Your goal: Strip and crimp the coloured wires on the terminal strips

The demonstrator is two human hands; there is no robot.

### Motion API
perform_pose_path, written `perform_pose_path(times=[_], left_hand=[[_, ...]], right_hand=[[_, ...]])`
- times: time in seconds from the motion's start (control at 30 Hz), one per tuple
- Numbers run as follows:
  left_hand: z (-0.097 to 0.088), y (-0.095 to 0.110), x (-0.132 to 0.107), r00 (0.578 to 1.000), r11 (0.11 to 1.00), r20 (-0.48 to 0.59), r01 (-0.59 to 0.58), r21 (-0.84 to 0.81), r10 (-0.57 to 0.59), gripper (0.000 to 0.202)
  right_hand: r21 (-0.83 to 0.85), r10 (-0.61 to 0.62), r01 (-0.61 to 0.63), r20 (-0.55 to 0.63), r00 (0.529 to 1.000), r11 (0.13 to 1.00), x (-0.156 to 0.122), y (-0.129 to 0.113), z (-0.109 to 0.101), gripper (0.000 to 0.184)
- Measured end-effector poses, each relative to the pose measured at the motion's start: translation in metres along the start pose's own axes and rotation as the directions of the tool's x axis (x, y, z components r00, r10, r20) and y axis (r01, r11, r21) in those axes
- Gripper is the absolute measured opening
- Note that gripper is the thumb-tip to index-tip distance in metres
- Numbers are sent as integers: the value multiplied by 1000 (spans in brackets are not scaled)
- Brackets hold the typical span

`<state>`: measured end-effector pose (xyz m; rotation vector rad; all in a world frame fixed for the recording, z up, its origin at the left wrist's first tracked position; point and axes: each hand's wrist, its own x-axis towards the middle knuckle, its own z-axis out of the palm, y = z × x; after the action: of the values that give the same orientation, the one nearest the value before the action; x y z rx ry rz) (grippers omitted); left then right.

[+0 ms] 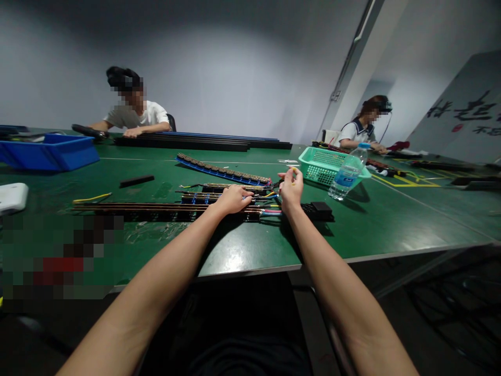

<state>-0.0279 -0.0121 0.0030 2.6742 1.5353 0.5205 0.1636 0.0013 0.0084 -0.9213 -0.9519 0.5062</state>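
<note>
My left hand (234, 199) lies palm down on a set of long dark rails (156, 209) with blue parts and coloured wires, fingers curled over their right end. My right hand (291, 188) is raised just right of it, thumb and fingers pinched on a thin yellow wire (293, 180) that runs out of the rails' end. A black block (321, 210) sits on the green table (250, 250) beside my right wrist. Another blue-and-dark rail (223, 169) lies slanted further back.
A green mesh basket (323, 164) and a tipped water bottle (347, 175) stand to the right. A blue bin (49, 151) and a white device (11, 197) are at the left. Two people sit at the far side, with long black rails (203, 141) in front of one.
</note>
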Motion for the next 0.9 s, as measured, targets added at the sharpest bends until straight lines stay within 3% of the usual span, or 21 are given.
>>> perform_pose_path(times=[0.13,0.27,0.37,0.43,0.63,0.9], left_hand=[[-1,0,0,1000,1000,4,2,2,-2,39],[-2,-1,1,1000,1000,14,-10,7,9,40],[-2,-2,1,1000,1000,18,-20,-5,20,40],[-1,-3,1,1000,1000,13,-21,-16,21,40],[-1,-2,2,1000,1000,10,-10,-27,10,37],[0,-2,2,1000,998,-5,-2,-57,2,36]], right_hand=[[102,-99,104,-54,994,989,-25,-34,-21,48],[225,-111,110,-10,994,968,-94,-64,-53,38],[258,-131,126,2,991,958,-142,-68,-72,32],[250,-140,129,28,990,959,-160,-64,-79,34],[111,-131,113,172,976,987,-165,-54,-88,39],[141,-162,126,290,943,982,-165,-52,-88,44]])
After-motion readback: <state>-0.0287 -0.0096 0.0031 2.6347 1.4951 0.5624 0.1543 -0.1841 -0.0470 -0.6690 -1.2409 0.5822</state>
